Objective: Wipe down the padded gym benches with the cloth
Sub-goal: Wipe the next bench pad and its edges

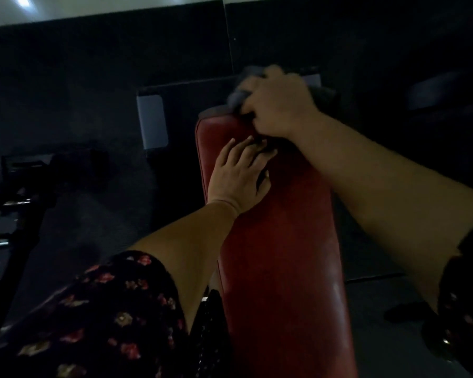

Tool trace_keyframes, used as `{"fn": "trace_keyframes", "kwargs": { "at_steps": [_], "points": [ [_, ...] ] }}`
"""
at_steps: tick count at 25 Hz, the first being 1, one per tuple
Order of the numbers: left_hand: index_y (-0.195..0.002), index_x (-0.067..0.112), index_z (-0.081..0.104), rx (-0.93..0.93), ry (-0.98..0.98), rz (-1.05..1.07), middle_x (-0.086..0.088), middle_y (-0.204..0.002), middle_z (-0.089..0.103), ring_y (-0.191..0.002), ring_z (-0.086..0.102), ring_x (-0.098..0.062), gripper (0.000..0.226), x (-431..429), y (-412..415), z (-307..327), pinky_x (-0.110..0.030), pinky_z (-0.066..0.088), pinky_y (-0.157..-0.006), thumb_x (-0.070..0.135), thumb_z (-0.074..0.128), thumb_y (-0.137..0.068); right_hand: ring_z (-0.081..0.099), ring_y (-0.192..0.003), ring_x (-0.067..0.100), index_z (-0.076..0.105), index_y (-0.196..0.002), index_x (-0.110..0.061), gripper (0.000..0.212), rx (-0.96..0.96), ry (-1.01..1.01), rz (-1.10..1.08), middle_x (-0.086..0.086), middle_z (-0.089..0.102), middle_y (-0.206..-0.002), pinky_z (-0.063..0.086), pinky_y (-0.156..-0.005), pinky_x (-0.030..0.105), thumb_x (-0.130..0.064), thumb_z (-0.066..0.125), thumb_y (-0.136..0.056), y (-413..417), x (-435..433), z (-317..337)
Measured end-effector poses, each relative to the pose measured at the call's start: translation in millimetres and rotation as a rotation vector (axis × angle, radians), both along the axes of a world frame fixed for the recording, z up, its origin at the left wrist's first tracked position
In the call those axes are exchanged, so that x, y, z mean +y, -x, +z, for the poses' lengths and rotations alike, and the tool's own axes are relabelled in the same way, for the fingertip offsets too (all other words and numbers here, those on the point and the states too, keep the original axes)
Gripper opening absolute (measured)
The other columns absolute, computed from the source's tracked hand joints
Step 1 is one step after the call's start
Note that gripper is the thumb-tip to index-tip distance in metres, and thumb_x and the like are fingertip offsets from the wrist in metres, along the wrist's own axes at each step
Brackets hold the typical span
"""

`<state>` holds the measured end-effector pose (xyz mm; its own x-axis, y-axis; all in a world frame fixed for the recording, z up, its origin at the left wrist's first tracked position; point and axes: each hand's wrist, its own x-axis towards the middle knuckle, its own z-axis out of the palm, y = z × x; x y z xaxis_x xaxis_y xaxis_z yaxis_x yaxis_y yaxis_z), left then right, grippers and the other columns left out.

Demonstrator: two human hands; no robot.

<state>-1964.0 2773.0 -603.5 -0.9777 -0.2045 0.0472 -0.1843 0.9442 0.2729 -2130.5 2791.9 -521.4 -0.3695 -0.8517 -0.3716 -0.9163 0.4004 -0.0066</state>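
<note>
Red padded bench pad [281, 241] runs from the bottom edge of the view up to mid-frame, with a glossy surface. Grey cloth [239, 92] sits bunched at the pad's far end, over the far edge; it's motion-blurred, so no detail on the folds.

Around it:
- A black crossbar [191, 88] lies on the floor just past the far end, with a pale end cap [152, 121] at its left.
- Dark floor mats [93, 77] lie all round, with a seam running up from the crossbar.
- A dark machine frame [25, 181] with chrome bits stands well apart, left of the pad.
- A pale strip [93, 6] runs along the top edge; can't tell whether it's floor or wall.

Nothing else is lying on the pad besides hands and cloth.

Hands:
- The right hand [280, 105] is at the far end, knuckles up, fingers curled tight around the cloth, forearm crossing the pad's right edge.
- The left hand [238, 173] lies palm-down on the pad near its left edge, fingers straight and slightly spread. Its fingertips sit under the right wrist; contact can't be told.
- A dark floral sleeve [107, 309] covers the left upper arm.
</note>
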Motion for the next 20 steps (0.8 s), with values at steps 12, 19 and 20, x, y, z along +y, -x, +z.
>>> {"fn": "trace_keyframes", "kwargs": {
  "at_steps": [12, 19, 20],
  "points": [
    [-0.143, 0.027, 0.04, -0.005, 0.027, -0.019, -0.004, -0.148, 0.046, -0.143, 0.028, -0.025, 0.054, -1, 1, -8, -0.041, 0.008, -0.12, 0.042, 0.039, -0.091, 0.036, -0.131, 0.021, 0.052, -0.134, -0.043, 0.052, -0.521, 0.296, -0.617, 0.003, 0.028, -0.153, 0.036, -0.102, 0.03, -0.012, 0.049, -0.092, 67, 83, -27],
    [-0.149, 0.033, 0.031, -0.032, 0.058, -0.04, 0.0, -0.156, 0.036, -0.146, 0.023, -0.025, 0.059, -1, 1, -11, -0.046, 0.013, -0.117, 0.045, 0.037, -0.091, 0.047, -0.12, 0.005, 0.049, -0.139, -0.033, 0.062, -1.104, 0.573, -1.216, -0.011, 0.044, -0.139, 0.042, -0.085, 0.004, 0.005, 0.044, -0.09, 16, 159, -26],
    [-0.148, 0.033, 0.031, -0.024, 0.054, -0.041, 0.0, -0.156, 0.037, -0.145, 0.024, -0.025, 0.059, -2, 2, -12, -0.047, 0.014, -0.116, 0.045, 0.037, -0.091, 0.046, -0.119, 0.002, 0.048, -0.14, -0.032, 0.064, -1.094, 0.543, -1.215, -0.013, 0.043, -0.135, 0.04, -0.081, -0.001, 0.008, 0.044, -0.09, -1, 176, -24]
  ]
}}
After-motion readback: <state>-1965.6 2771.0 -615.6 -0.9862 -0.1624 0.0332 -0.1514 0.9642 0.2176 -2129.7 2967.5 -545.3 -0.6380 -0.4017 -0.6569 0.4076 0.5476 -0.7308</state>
